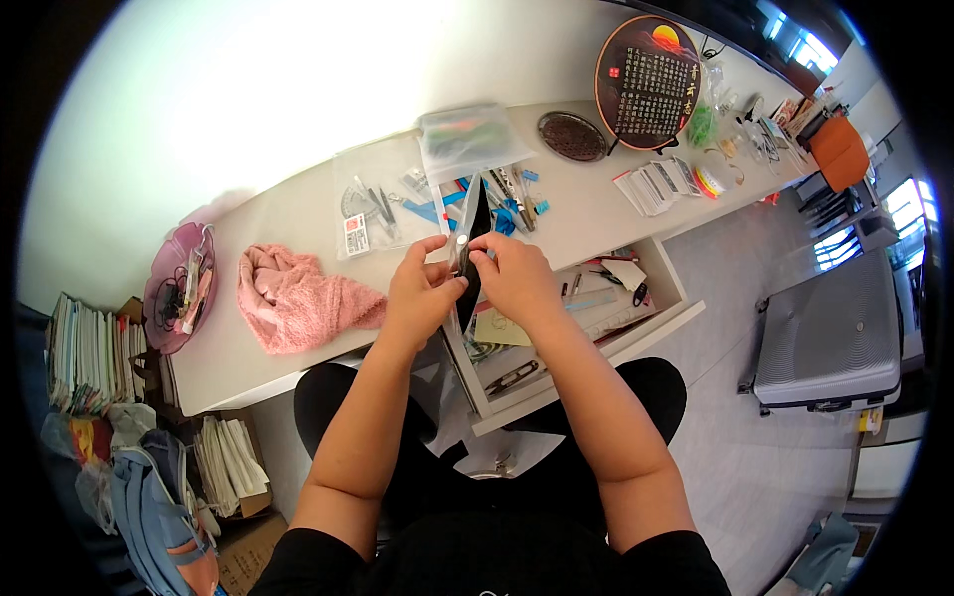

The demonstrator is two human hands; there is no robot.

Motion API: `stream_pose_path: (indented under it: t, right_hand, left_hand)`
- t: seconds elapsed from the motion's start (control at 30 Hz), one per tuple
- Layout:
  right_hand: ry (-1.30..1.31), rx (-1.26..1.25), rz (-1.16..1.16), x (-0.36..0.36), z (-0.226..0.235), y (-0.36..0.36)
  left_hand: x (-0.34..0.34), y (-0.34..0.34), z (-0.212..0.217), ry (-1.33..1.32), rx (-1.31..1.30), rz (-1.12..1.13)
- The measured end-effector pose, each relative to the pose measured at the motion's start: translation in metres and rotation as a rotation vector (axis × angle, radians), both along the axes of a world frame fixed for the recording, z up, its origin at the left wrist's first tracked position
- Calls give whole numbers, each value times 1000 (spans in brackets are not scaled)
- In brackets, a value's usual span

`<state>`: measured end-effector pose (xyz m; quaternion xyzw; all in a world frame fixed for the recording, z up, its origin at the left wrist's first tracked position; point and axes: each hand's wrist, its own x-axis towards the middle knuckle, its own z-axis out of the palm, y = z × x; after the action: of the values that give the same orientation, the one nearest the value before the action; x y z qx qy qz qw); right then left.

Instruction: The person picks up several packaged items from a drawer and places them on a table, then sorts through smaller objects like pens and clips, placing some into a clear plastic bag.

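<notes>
Two hands, left hand (422,293) and right hand (512,278), fingers pinched on black tool (470,238) at frame centre, clear sleeve (449,233) half on.

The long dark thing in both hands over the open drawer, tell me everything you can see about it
The long dark thing is narrow, black and flat-looking, with a small pale metallic spot near its middle. It stands roughly upright, tilted slightly, above the open white drawer at the desk edge. The left hand pinches it from the left and the right hand from the right, fingertips meeting near that pale spot. A clear plastic sleeve seems to hang below it. What material or tool it is cannot be told.
</notes>
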<state>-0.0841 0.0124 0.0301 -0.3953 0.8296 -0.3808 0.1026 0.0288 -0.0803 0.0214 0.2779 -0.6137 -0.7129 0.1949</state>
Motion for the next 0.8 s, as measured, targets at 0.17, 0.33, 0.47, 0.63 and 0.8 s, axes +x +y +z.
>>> stream_pose_path:
  t: [0.17, 0.33, 0.47, 0.63, 0.8]
  right_hand:
    - [-95, 26, -8, 1, 7, 5]
    - [-54, 57, 73, 2, 7, 10]
    - [-50, 117, 63, -1, 0, 12]
    - [-195, -74, 0, 1, 9, 17]
    - [-398, -467, -322, -27, -36, 34]
  left_hand:
    - [1, -3, 0, 17, 114, -21]
    - [1, -4, -2, 17, 94, -59]
    - [0, -3, -7, 16, 89, -39]
    - [-1, 0, -5, 38, 102, -18]
    - [-3, 3, -7, 31, 17, 16]
